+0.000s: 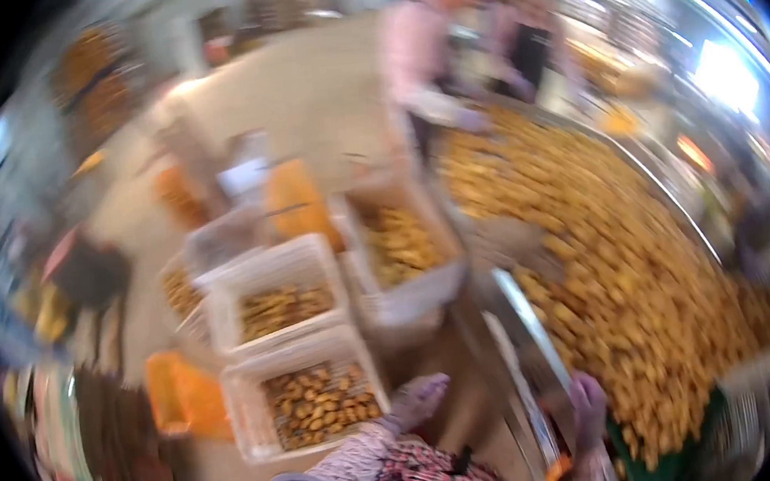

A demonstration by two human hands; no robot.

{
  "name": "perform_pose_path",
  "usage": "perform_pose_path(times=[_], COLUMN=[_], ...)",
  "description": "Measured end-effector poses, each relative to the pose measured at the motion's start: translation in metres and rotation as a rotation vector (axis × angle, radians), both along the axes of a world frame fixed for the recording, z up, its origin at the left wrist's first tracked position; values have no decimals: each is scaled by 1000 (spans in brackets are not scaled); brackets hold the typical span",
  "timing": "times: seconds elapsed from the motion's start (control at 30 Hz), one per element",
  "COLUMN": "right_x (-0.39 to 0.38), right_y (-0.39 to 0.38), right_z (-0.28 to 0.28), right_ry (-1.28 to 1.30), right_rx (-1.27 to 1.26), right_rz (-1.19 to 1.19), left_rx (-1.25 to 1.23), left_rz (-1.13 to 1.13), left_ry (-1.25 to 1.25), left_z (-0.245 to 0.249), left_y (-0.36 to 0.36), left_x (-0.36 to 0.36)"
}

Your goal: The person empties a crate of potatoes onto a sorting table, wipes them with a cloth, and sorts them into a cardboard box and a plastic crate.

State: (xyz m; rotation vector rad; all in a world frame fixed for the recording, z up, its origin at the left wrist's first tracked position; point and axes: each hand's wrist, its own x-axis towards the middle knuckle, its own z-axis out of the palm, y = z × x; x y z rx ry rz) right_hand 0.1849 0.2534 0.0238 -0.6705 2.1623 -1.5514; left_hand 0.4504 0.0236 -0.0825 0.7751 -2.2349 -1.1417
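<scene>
My left hand [420, 399], in a light purple glove, is just right of the lower white crate [299, 358], which holds brown oval pieces. Its fingers are blurred, and what they hold, if anything, cannot be made out. My right hand [588, 403], also gloved, is at the near left edge of the large table of yellow-brown pieces [627, 283]. Its fingers point up and are smeared by motion. A metal rim [530, 324] runs along the table's edge beside it.
A second white crate [267, 251] and a larger box [408, 298] hold similar pieces. Orange crates [188, 395] stand at left. Two people [415, 64] [528, 45] are at the table's far end. Stacked flat items [114, 438] are at lower left.
</scene>
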Motion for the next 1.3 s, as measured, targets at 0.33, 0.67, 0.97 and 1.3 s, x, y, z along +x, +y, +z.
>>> perform_pose_path(times=[0.33, 0.67, 0.97, 1.3], right_x=[-27, -125, -148, -128], right_y=[43, 118, 66, -21], right_z=[24, -19, -34, -27], right_ry=[-224, 10, 750, 330], right_rx=[-258, -304, 367, 912], right_rz=[-350, -689, -391, -635], left_rx=[360, -342, -522, -530], left_rz=[-200, -127, -183, -551], left_ry=[210, 15, -295, -53], left_z=[51, 36, 16, 8], left_y=[4, -28, -31, -69], left_x=[-98, -242, -287, -287])
